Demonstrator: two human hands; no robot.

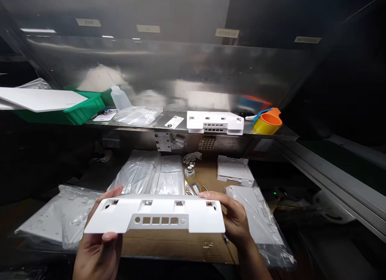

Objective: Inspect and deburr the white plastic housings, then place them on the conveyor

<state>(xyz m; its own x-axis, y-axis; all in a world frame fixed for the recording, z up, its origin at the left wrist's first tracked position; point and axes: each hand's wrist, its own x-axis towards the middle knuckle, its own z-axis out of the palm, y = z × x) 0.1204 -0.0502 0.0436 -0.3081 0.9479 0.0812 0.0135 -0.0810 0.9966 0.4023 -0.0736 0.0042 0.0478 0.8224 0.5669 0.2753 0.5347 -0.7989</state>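
Note:
A white plastic router housing (159,209) is held level above the work surface, its edge with a row of port openings facing me. My left hand (101,243) grips its left end, thumb below the front edge and fingers at the top. At the right end my right hand (233,215) is closed on the housing, with fingers along its top edge. Behind it lie clear plastic bags (138,169) with pale flat contents. A similar housing (215,122) sits on the shelf, and another white shell (235,170) lies on the cardboard.
On the shelf stand a green bin (87,107), a squeeze bottle (120,98), a crumpled clear bag (138,115) and a yellow-and-orange tape roll (267,122). Bagged white panels lie left (51,219) and right (256,215). A small dispenser bottle (189,173) stands on the cardboard (208,175).

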